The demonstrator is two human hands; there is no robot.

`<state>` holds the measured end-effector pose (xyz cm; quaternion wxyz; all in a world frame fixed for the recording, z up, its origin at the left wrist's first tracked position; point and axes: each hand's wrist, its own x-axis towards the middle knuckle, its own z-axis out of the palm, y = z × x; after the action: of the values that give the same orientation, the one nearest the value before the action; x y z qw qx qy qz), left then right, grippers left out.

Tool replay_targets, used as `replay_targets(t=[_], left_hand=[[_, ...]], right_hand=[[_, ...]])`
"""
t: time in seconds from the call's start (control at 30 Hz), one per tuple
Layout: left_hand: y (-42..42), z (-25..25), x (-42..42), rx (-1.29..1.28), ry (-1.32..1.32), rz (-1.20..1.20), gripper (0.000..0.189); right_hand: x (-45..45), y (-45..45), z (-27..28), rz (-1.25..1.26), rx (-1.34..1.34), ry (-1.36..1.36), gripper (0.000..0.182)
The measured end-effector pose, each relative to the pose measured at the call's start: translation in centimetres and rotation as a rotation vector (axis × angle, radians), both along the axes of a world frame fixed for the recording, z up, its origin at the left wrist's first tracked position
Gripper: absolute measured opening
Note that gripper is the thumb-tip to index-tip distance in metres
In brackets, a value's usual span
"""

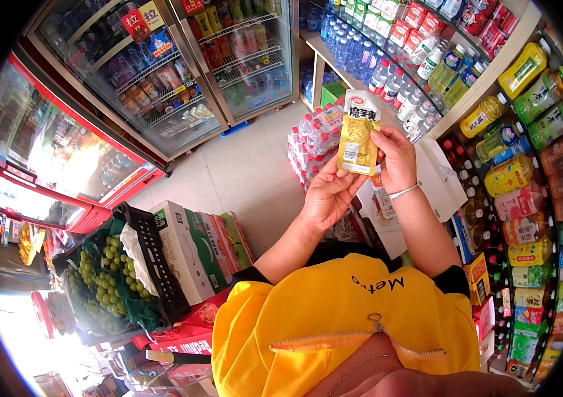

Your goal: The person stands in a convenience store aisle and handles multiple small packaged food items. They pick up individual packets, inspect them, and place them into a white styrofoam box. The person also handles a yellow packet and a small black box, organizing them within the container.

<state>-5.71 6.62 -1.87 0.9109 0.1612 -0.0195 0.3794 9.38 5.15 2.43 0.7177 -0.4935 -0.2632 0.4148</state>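
A gold and white foil snack packet (359,130) is held up before my chest, its printed face with a barcode turned towards me. My left hand (330,194) supports its bottom edge with the fingertips. With thumb and fingers, my right hand (396,154) pinches its right side; a bracelet circles that wrist. Under my right forearm is an open white carton (443,183). Similar packets with orange and white print (382,196) show inside it, partly hidden by my arm. Shrink-wrapped bottles with red caps (315,136) stand just beyond my left hand.
Glass-door drink fridges (256,64) stand ahead, and a red-framed display fridge (63,134) at the left. A black crate (155,263) of green grapes (108,285) sits near cartons (187,248). Shelves of bottles (514,183) line the right. Tiled floor (232,164) lies between.
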Motion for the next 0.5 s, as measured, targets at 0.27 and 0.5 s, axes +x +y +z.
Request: replay_targets(t=[0.27,0.5], left_hand=[[-0.28,0.06,-0.33,-0.027,0.007,0.013,0.046],[-0.42,-0.06,-0.50,-0.041,0.006,0.012,0.047]], right_hand=[[-0.30,-0.24,-0.13,0.021,-0.008,-0.012,0.015],[-0.82,-0.50,-0.02,-0.008,0.004,-0.040,0.016]])
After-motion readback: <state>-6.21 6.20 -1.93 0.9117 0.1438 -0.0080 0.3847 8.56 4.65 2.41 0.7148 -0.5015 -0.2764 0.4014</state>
